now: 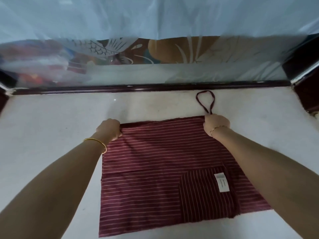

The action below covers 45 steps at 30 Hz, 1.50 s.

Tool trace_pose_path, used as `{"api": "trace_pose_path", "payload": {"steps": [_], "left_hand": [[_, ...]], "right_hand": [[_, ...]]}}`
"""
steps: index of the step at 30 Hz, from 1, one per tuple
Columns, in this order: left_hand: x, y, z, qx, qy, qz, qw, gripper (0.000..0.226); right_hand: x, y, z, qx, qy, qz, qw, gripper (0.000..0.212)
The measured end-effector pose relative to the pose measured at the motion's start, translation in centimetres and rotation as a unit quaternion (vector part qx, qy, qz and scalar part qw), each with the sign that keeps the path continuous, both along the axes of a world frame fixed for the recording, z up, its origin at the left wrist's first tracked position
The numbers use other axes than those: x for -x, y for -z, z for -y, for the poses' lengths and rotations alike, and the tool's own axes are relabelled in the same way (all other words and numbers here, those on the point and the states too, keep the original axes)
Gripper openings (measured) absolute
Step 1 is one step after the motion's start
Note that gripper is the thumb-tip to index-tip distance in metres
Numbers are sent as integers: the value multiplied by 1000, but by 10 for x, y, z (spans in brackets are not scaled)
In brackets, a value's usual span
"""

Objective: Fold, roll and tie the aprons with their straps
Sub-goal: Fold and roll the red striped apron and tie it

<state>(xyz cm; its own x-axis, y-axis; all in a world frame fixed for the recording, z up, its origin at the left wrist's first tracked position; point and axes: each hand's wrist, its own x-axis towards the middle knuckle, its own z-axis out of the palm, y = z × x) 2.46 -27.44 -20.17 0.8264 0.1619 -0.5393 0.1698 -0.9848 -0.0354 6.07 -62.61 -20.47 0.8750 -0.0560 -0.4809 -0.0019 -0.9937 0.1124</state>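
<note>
1. gripping both far corners was the whole point here. the left hand (109, 129) had its fingers curled round the far-left corner of the apron (164, 161). the right hand (216, 125) was closed on the far-right corner, right where the strap (205, 100) came out.
2. the apron lay flat on the white desk (51, 126), already doubled over by the look of it. a pocket panel (198, 195) with stripes running the other way sat near its right edge, with a white label (222, 182) on it.
3. the strap made a loop on the desk just beyond the right hand, outside the cloth. i'd guess that was to keep it free for the tying.
4. holding both corners at once kept the far edge straight and level. to me that read as squaring up a fold or starting the roll, couldn't tell which.
5. my worry: if one corner led the other, the roll would come out lopsided.
</note>
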Motion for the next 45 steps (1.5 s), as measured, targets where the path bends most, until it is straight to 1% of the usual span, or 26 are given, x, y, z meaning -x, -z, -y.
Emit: {"api": "trace_pose_path", "payload": {"steps": [3,6,11,15,19,21,22,23,24,25,26,27,28,29,30,31,34,35,37,39,40,41,42,43,44,45], "left_hand": [[-5,5,-6,-10,6,13,1000,17],[-10,4,-13,-10,-8,8,1000,15],[-12,1,-24,-17,-45,6,999,19],[-6,5,-35,-39,-77,30,996,7],[-2,4,-35,-47,-102,69,991,4],[-2,-4,-25,-92,-107,95,985,19],[-2,-11,-16,-127,-89,120,981,28],[-2,-16,-3,-152,-51,154,975,34],[-3,-19,15,-144,5,194,970,36],[-2,-20,40,-92,68,221,969,35],[1,-19,68,-9,132,221,966,35],[5,-16,98,72,192,196,959,38],[9,-11,130,125,244,154,949,44],[12,-6,155,147,274,116,943,50],[13,0,176,144,286,89,943,57],[13,3,195,122,286,66,948,64],[11,8,217,45,269,29,962,76],[10,9,221,32,267,25,963,81],[9,12,221,18,260,18,965,93],[9,13,221,8,257,11,966,101],[11,12,223,2,258,5,966,102],[11,12,224,-2,262,1,965,104],[11,12,222,-5,265,-2,964,104],[10,10,223,-8,271,-8,963,105],[9,9,221,-9,275,-15,961,106],[6,7,222,-9,280,-19,960,106]], "right_hand": [[-8,4,1,0,-11,14,1000,36],[-17,6,-1,2,-11,-15,1000,40],[-28,6,-3,15,-1,-52,999,25],[-32,5,0,18,2,-60,998,22],[-35,6,-1,28,-4,-65,997,21],[-33,6,-2,35,-10,-67,997,21],[-32,5,-2,36,-10,-62,997,22],[-30,5,-3,34,-11,-52,998,23],[-29,4,-3,29,-10,-40,999,24],[-27,2,-2,18,-5,-29,999,28],[-23,0,-1,3,1,-16,1000,32],[-19,-2,1,-15,9,1,1000,34],[-12,-4,4,-34,20,24,999,33],[-5,-5,7,-52,27,42,997,30],[3,-7,9,-62,30,54,996,31],[13,-9,16,-57,28,61,996,33],[35,-18,33,3,14,86,996,37],[40,-22,44,29,28,76,996,35],[42,-37,63,69,71,10,995,25],[36,-55,85,63,132,-54,988,19],[32,-65,98,43,167,-51,984,19],[25,-72,108,15,198,-13,980,19],[15,-78,114,-17,230,54,972,20],[7,-82,118,-62,259,132,955,25],[-1,-85,115,-124,263,208,934,34],[-7,-88,111,-188,245,256,916,46]]}}
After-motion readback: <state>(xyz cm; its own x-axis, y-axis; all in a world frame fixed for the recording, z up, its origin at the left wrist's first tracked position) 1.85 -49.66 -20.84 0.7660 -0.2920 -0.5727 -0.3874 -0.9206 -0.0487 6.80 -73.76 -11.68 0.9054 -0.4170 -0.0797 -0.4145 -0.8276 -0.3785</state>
